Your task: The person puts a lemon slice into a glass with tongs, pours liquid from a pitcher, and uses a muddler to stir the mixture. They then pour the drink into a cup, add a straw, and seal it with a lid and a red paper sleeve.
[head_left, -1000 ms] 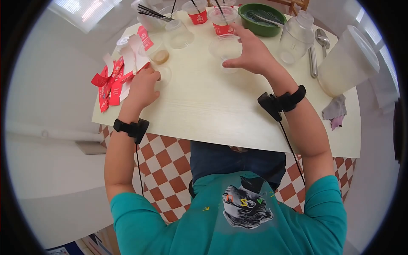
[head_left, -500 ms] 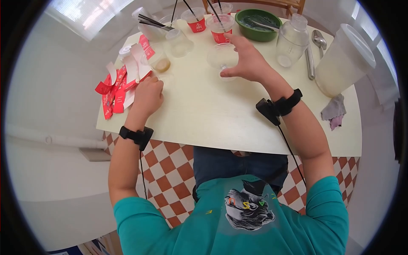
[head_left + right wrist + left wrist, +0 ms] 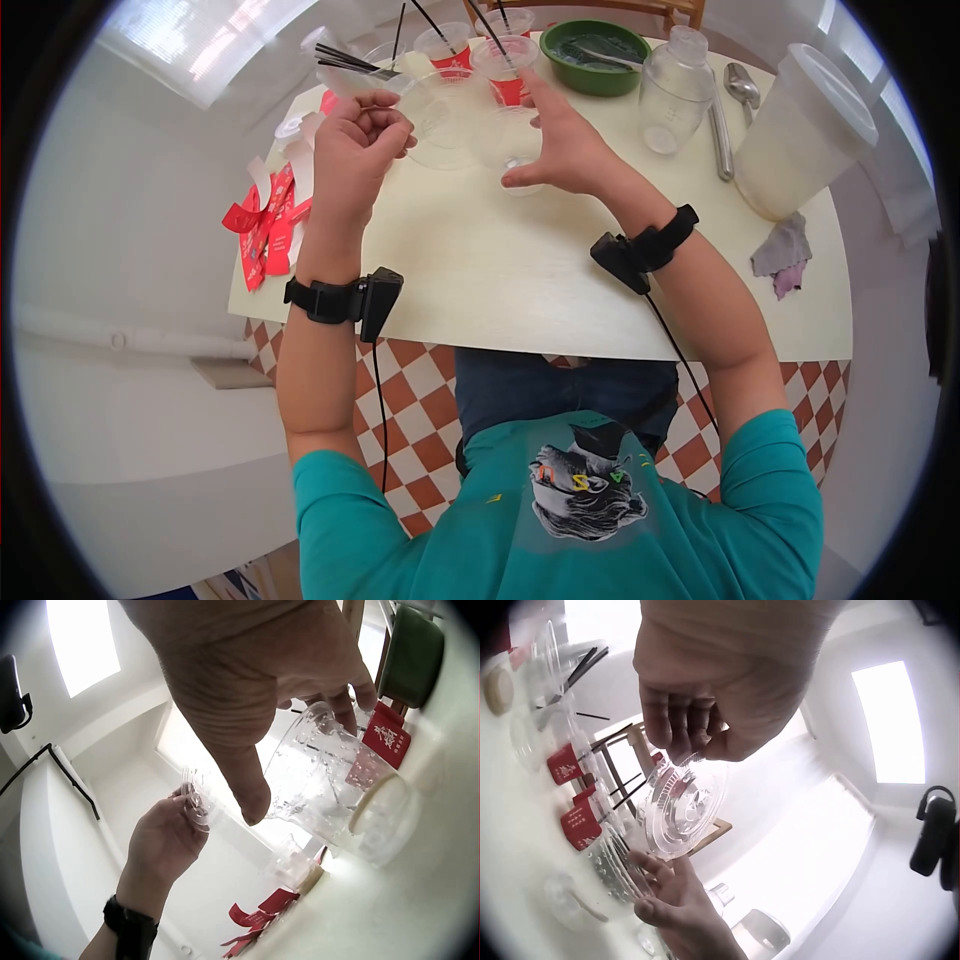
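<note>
Between its thumb and fingertips, my left hand (image 3: 360,155) pinches a clear plastic lid (image 3: 684,810), raised above the table's left side. The lid's ribbed rim and raised centre show in the left wrist view. My right hand (image 3: 572,145) curves around a clear plastic cup (image 3: 322,776) standing on the table, thumb at the near side and fingers at the far side. Water droplets cling to the cup's wall. In the head view the lid overlaps the cup's left side. Red-sleeved cups (image 3: 507,88) with black straws stand just behind the right hand.
Red and white paper sleeves (image 3: 265,225) lie at the left. Black straws (image 3: 350,60) stick out at the back left. Rightward stand a green bowl (image 3: 590,75), a clear shaker bottle (image 3: 675,100) and a tall pitcher (image 3: 800,140). A grey cloth (image 3: 783,248) lies near the right edge.
My left hand has come up from beside the paper sleeves, moving away from me and slightly right, with the clear lid now showing in it. The right hand stays around the cup.
</note>
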Motion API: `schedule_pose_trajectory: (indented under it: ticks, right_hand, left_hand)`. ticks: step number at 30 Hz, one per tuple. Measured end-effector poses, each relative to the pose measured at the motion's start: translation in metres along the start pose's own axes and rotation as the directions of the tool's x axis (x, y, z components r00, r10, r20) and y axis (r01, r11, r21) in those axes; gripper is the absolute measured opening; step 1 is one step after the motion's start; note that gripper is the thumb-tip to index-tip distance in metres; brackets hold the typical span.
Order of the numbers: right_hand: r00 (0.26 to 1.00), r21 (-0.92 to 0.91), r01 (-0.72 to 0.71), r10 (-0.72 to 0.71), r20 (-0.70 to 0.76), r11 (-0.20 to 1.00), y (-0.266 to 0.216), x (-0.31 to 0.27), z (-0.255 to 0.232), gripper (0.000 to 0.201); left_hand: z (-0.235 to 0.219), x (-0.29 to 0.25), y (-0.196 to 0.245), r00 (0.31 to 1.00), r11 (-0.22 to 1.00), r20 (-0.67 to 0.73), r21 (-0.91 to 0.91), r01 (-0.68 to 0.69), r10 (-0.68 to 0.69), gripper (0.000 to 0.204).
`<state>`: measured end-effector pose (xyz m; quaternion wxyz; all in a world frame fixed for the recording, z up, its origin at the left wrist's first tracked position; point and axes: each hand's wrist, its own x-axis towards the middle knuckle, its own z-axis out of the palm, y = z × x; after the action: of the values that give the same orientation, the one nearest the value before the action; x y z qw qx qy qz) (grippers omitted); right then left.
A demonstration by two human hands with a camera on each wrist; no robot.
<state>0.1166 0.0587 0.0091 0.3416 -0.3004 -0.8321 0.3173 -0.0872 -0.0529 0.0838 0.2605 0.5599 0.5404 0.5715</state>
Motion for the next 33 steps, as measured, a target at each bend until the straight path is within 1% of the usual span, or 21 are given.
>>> schedule_pose_trajectory:
  ticks: [1, 2, 4, 5, 6, 8, 9, 11, 12, 14, 16, 18, 20, 21, 23, 24, 26, 28, 29, 31, 33]
  right_hand:
    - [0.999, 0.023, 0.019, -0.018, -0.029, 1.000, 0.000, 0.000, 0.000, 0.122]
    - [0.999, 0.021, 0.017, -0.017, -0.031, 1.000, 0.000, 0.000, 0.000, 0.122]
    - [1.000, 0.016, 0.017, -0.017, 0.018, 1.000, -0.005, -0.001, -0.004, 0.125]
    - [1.000, 0.015, 0.016, -0.016, 0.016, 1.000, -0.006, -0.001, -0.005, 0.125]
    - [1.000, 0.027, 0.017, -0.018, 0.022, 0.999, -0.007, -0.002, -0.005, 0.125]
    - [0.999, 0.038, 0.018, -0.019, 0.027, 0.999, -0.006, -0.002, -0.004, 0.125]
    - [0.999, 0.032, 0.032, -0.032, 0.014, 0.999, -0.004, -0.002, -0.001, 0.125]
    - [0.999, 0.027, 0.043, -0.043, 0.001, 0.999, 0.001, -0.002, 0.002, 0.126]
    - [0.998, 0.002, 0.055, -0.055, -0.002, 0.998, 0.001, -0.001, 0.003, 0.126]
    - [0.998, -0.024, 0.066, -0.066, -0.004, 0.998, 0.002, -0.001, 0.002, 0.126]
    - [0.997, -0.005, 0.039, -0.038, 0.064, 0.999, -0.001, -0.001, -0.001, 0.121]
    - [0.997, -0.021, 0.043, -0.041, 0.062, 0.999, -0.001, -0.002, 0.001, 0.120]
    - [0.997, -0.038, 0.048, -0.046, 0.060, 0.998, 0.000, -0.003, 0.002, 0.120]
    - [0.996, -0.033, 0.052, -0.050, 0.068, 0.998, 0.000, -0.003, 0.002, 0.119]
    - [0.996, -0.028, 0.055, -0.052, 0.078, 0.998, 0.001, -0.003, 0.004, 0.118]
    - [0.996, -0.047, 0.063, -0.060, 0.073, 0.997, 0.001, -0.004, 0.005, 0.117]
    - [0.995, -0.065, 0.072, -0.067, 0.071, 0.995, 0.001, -0.004, 0.006, 0.117]
    - [0.996, -0.148, 0.078, -0.072, 0.043, 0.986, 0.000, -0.004, 0.008, 0.111]
    - [0.996, -0.149, 0.077, -0.071, 0.044, 0.986, 0.000, -0.004, 0.009, 0.111]
    - [0.998, -0.292, 0.021, -0.004, 0.059, 0.956, -0.004, -0.007, 0.012, 0.103]
    - [0.996, -0.293, -0.001, 0.028, 0.086, 0.956, -0.009, -0.010, 0.007, 0.100]
  left_hand:
    - [0.002, 0.006, -0.003, 0.997, 0.998, 0.048, -0.008, 0.068, -0.067, 0.036]
    - [0.005, 0.010, -0.007, 0.997, 0.998, 0.050, -0.010, 0.067, -0.067, 0.036]
    - [0.012, 0.015, -0.020, 0.964, 0.960, 0.141, -0.138, 0.243, -0.224, 0.039]
    - [0.014, 0.018, -0.027, 0.954, 0.947, 0.144, -0.152, 0.285, -0.264, 0.042]
    - [0.015, 0.020, -0.035, 0.953, 0.946, 0.147, -0.151, 0.285, -0.264, 0.042]
    - [0.016, 0.024, -0.049, 0.928, 0.901, 0.135, -0.224, 0.371, -0.348, 0.037]
    - [0.017, 0.023, -0.049, 0.927, 0.901, 0.137, -0.224, 0.372, -0.349, 0.037]
    - [0.023, 0.022, -0.050, 0.931, 0.933, 0.123, -0.068, 0.353, -0.343, 0.036]
    - [0.025, 0.022, -0.051, 0.931, 0.933, 0.124, -0.068, 0.354, -0.344, 0.036]
    - [0.029, 0.023, -0.052, 0.936, 0.942, 0.132, 0.124, 0.311, -0.327, 0.036]
    - [0.030, 0.024, -0.056, 0.935, 0.943, 0.145, 0.131, 0.307, -0.324, 0.038]
    - [0.034, 0.024, -0.057, 0.934, 0.944, 0.159, 0.139, 0.301, -0.321, 0.040]
    - [0.040, 0.023, -0.056, 0.943, 0.927, 0.121, 0.259, 0.271, -0.309, 0.040]
    - [0.042, 0.023, -0.057, 0.943, 0.928, 0.120, 0.257, 0.271, -0.309, 0.040]
    - [0.044, 0.023, -0.061, 0.958, 0.931, 0.130, 0.299, 0.209, -0.256, 0.042]
    - [0.045, 0.025, -0.065, 0.958, 0.931, 0.130, 0.298, 0.210, -0.257, 0.042]
    - [0.046, 0.027, -0.072, 0.981, 0.901, 0.122, 0.425, 0.085, -0.150, 0.045]
    - [0.048, 0.025, -0.069, 0.982, 0.895, 0.129, 0.440, 0.070, -0.140, 0.046]
    - [0.049, 0.025, -0.068, 0.982, 0.888, 0.138, 0.456, 0.053, -0.129, 0.048]
    - [0.049, 0.025, -0.067, 0.983, 0.884, 0.147, 0.467, 0.032, -0.113, 0.048]
    - [0.049, 0.025, -0.067, 0.983, 0.878, 0.156, 0.479, 0.009, -0.095, 0.048]
